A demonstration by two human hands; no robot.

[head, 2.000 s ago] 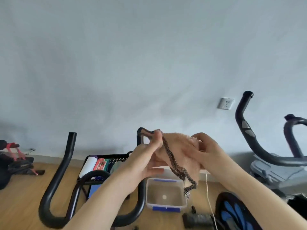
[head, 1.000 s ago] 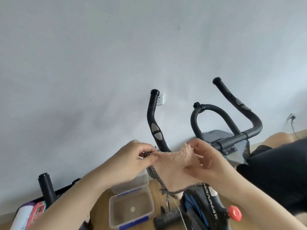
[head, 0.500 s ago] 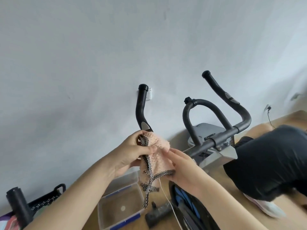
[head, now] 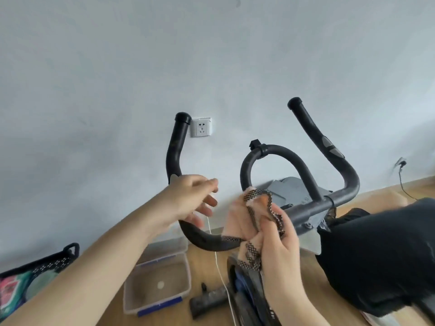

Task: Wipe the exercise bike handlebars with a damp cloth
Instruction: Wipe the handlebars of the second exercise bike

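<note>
The head camera looks down past 2 bare forearms at the black, foam-covered, curved handlebars (head: 282, 152) of an exercise bike, which stand in front of a pale grey wall (head: 117, 67). The handlebars have 2 upright horns at left and right and 1 rounded loop between them. The right hand (head: 279, 241) is in the middle of the scene, its fingers (head: 253, 242) and thumb curled round a bunched peach fluffy cloth with black-and-white checkered trim (head: 241, 223). The cloth sits just in front of the low bend of the bar, between the left horn and the crossbar. A strip of its trim lies across that bend, though whether the bulk of the cloth presses on the bar cannot be told. The left hand (head: 188, 203) hovers just left of the cloth, in front of the lower part of the left horn. Its fingers (head: 207, 184) are loosely spread and a little blurred, and hold nothing that can be made out. A thin white cord (head: 217, 262) hangs from below this hand toward the near floor. On the far wall, beside the top of the left horn, is a white wall socket (head: 201, 127). On the wooden floor (head: 419, 187) below the hands stands a clear plastic box with blue clips (head: 160, 281). A black mesh basket (head: 47, 264) sits at the near left, and a dark clothed leg (head: 376, 255) fills the near right.
</note>
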